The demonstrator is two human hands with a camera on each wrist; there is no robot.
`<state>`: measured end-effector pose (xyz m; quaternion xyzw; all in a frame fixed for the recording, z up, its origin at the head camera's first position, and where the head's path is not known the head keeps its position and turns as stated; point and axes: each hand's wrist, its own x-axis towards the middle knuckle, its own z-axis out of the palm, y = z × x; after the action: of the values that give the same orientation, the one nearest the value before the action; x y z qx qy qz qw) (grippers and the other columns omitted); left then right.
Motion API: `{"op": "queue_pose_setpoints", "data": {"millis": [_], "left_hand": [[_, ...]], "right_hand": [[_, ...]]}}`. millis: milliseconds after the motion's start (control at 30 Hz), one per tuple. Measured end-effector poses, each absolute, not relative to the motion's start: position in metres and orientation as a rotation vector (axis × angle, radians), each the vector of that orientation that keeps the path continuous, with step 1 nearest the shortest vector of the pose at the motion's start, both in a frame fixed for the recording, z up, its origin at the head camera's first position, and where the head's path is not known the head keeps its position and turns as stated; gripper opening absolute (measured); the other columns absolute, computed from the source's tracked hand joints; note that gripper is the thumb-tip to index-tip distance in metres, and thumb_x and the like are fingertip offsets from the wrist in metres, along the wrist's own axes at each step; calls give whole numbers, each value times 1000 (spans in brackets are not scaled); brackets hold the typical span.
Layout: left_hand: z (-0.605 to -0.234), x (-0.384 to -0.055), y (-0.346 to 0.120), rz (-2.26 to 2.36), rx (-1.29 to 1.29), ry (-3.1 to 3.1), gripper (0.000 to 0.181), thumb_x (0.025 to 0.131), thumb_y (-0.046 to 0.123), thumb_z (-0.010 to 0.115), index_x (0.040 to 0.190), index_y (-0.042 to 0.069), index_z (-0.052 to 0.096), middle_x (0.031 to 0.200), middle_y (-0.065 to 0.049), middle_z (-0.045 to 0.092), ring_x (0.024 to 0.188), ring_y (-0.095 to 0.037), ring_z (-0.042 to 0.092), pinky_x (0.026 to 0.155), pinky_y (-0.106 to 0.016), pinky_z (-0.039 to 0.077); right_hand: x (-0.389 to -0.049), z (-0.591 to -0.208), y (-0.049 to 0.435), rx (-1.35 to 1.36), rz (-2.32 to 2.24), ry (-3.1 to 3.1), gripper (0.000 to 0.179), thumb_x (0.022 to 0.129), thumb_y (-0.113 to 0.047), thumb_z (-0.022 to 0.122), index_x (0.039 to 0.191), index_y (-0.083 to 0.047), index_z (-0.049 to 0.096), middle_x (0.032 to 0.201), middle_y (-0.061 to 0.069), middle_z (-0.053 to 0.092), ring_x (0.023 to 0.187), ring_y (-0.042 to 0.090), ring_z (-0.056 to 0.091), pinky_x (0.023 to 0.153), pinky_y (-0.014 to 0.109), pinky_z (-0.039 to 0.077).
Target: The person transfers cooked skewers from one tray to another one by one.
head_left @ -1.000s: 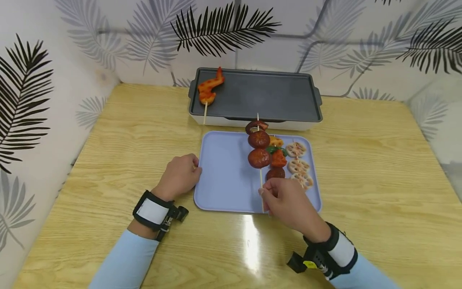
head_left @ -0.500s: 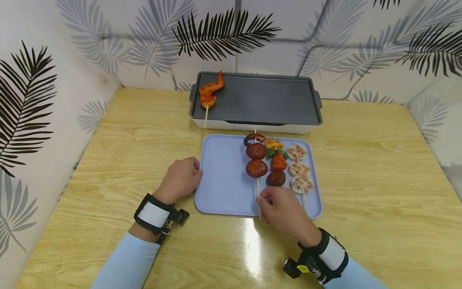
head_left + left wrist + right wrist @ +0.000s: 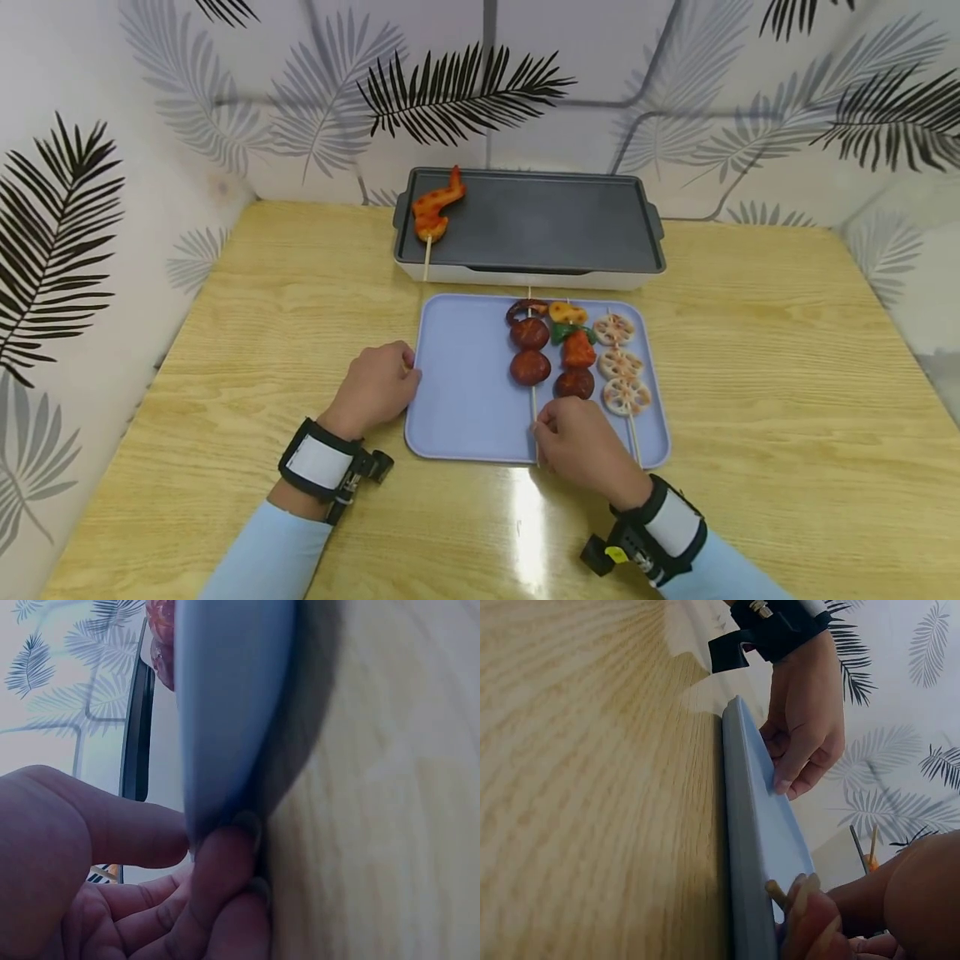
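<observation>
My right hand [image 3: 583, 442] pinches the wooden stick of a skewer [image 3: 530, 367], which carries two round reddish-brown mushroom-like caps and a dark curled piece. That skewer lies over the lilac tray [image 3: 465, 400], left of a mixed skewer [image 3: 577, 350] and a lotus root skewer [image 3: 621, 364]. In the right wrist view the stick's end [image 3: 776, 891] pokes out by the fingertips at the tray's near rim. My left hand [image 3: 377, 383] grips the tray's left edge. The left wrist view shows its thumb [image 3: 146, 832] on one side of the rim and fingers on the other.
Behind the tray stands a grill with a dark flat plate [image 3: 547, 221] and white base. A chicken wing skewer [image 3: 435, 208] lies at its left end, its stick hanging over the front. The wooden table [image 3: 772, 350] meets a leaf-patterned wall [image 3: 675, 75].
My right hand has lowered the mushroom-cap skewer towards the tray, moving it slightly left and nearer to me. The left hand keeps its hold on the tray edge. The head view has tilted slightly upward.
</observation>
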<state>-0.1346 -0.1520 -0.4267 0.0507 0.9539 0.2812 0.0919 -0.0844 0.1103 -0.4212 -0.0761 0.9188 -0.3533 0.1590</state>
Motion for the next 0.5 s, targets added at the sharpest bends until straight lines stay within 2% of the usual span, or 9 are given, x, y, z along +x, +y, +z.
{"op": "queue_pose_setpoints", "data": {"millis": [300, 500], "left_hand": [[-426, -135, -153, 835, 125, 2829, 17, 93, 16, 56, 94, 1, 63, 55, 0, 49, 51, -16, 50, 48, -27, 37], [-431, -133, -151, 850, 134, 2831, 17, 93, 16, 57, 96, 0, 63, 55, -1, 49, 50, -15, 49, 48, -27, 36]], "right_hand": [[-89, -415, 107, -296, -817, 2732, 26, 88, -17, 66, 63, -10, 64, 48, -3, 47, 47, 13, 46, 48, 27, 34], [-92, -394, 128, -356, -746, 2873, 23, 87, -27, 69, 75, -8, 72, 54, -4, 49, 50, 11, 44, 49, 27, 34]]}}
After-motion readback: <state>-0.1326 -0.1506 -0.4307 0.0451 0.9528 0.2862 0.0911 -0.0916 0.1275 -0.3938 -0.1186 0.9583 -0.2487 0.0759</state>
